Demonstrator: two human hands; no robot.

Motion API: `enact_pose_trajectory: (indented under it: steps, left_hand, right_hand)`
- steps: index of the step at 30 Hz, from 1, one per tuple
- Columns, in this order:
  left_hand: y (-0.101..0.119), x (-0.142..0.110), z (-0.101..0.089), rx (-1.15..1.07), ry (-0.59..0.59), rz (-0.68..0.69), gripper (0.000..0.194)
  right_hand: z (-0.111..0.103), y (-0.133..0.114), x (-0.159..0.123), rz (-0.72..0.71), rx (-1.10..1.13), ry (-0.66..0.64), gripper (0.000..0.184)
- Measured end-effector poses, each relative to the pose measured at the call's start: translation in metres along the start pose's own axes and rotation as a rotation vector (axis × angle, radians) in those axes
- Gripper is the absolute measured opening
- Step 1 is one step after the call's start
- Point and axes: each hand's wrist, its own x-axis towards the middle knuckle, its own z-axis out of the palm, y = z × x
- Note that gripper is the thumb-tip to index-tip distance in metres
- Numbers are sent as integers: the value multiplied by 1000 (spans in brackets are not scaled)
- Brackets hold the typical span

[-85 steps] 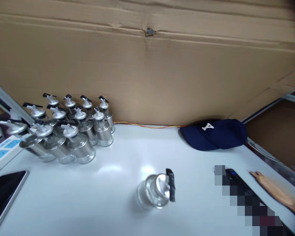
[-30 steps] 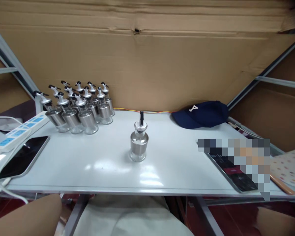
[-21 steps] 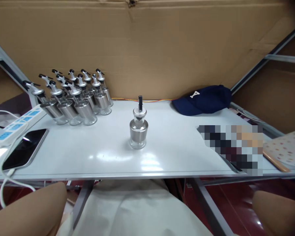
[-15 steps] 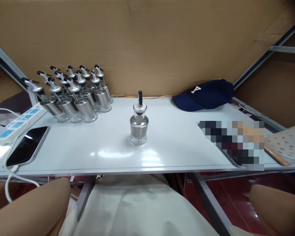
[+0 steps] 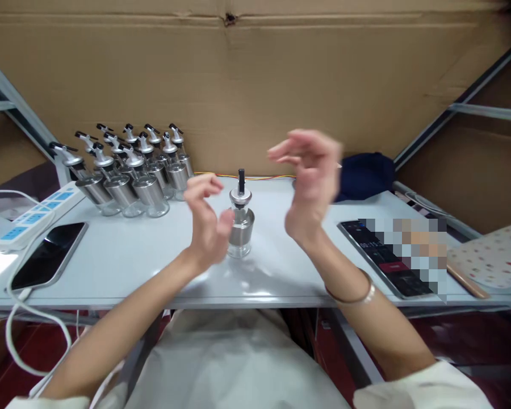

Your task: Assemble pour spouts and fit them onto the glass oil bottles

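Note:
A glass oil bottle (image 5: 241, 230) with a steel sleeve and a silver pour spout with a black lever stands upright on the white table (image 5: 272, 267). Just left of it is my left hand (image 5: 208, 221), fingers curved and apart from the thumb, holding nothing; its thumb overlaps the bottle's edge in view, and I cannot tell whether they touch. My right hand (image 5: 313, 184) is raised to the right of the bottle, slightly blurred, with bent fingers apart from the thumb and nothing in its grasp. It partly covers a dark blue cap (image 5: 368, 176).
Several matching oil bottles (image 5: 149, 193) stand grouped at the back left. A power strip (image 5: 38, 213) and a phone (image 5: 51, 255) with a white cable lie at the left. Another phone (image 5: 392, 264) lies at the right, partly pixelated. A cardboard wall (image 5: 247, 85) closes the back.
Both hands have come up from below the table edge to either side of the single oil bottle. The bottle stays in place on the table; the view has shifted slightly.

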Motion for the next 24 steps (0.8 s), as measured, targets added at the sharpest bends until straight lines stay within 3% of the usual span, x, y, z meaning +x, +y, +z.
enact_pose_trajectory:
  steps: [2, 4, 9, 14, 24]
  left_hand:
    - [-7, 17, 9, -83, -62, -38, 46]
    - [-14, 25, 13, -179, -209, -165, 45]
    - [-19, 9, 13, -315, -363, -271, 43]
    - [-13, -1, 12, -398, -427, -271, 46]
    - [-10, -7, 9, -431, -476, -311, 48]
  right_hand:
    - [11, 4, 3, -88, 84, 69, 50]
    - [21, 8, 1, -106, 132, 70, 47]
    - [32, 13, -12, -45, 114, -51, 43]
    - [32, 13, -17, -152, 124, -134, 40]
    - [32, 12, -22, -113, 139, -185, 35]
